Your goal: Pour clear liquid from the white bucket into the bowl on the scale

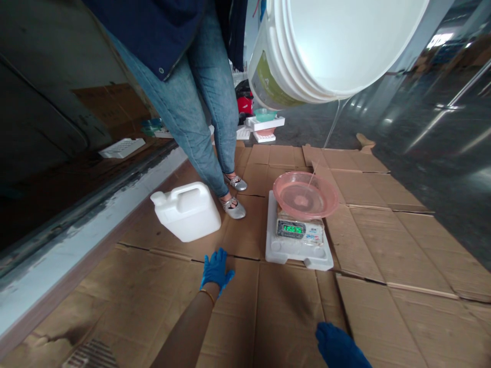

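My left hand (217, 272), in a blue glove, has its fingers spread above the cardboard, just in front of a white plastic jug (187, 212). My right hand (339, 343), also gloved in blue, is at the bottom edge with its fingers curled together; nothing shows in it. Ahead of it a digital scale (310, 231) with green lit digits rests on a white foam tray (299, 259). On the scale sits a pink plastic basin (330, 203). A tilted white bucket (284, 66) hangs above, and a thin stream of clear liquid (333, 128) falls from its rim into the basin.
Another person (169, 97) in jeans and silver shoes stands behind the jug. Cardboard sheets (368, 240) cover the floor. A pale ledge (76, 255) runs along the left. White foam pieces (264, 122) with a green bowl (265, 114) lie farther back.
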